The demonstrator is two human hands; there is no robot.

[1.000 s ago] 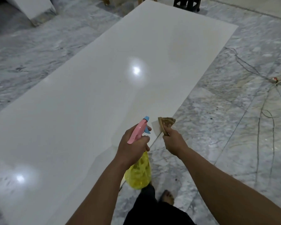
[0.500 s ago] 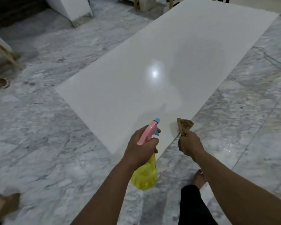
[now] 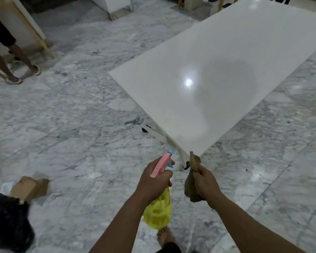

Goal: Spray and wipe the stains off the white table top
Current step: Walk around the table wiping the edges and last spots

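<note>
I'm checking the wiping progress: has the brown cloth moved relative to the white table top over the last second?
Yes. The crumpled brown cloth in the right hand has drawn back off the glossy white table top, beyond its near corner.

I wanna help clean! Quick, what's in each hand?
Left hand: fingers curled round the yellow spray bottle.
Right hand: fingers gripping the brown cloth.

Forearms bare, no sleeves; dark trouser leg [image 3: 169, 248]; bare foot [image 3: 165, 234], no shoe.

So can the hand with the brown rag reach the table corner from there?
Probably yes. The right hand holds the rag just short of the white table top, whose near corner points at it, with nothing between them.
</note>
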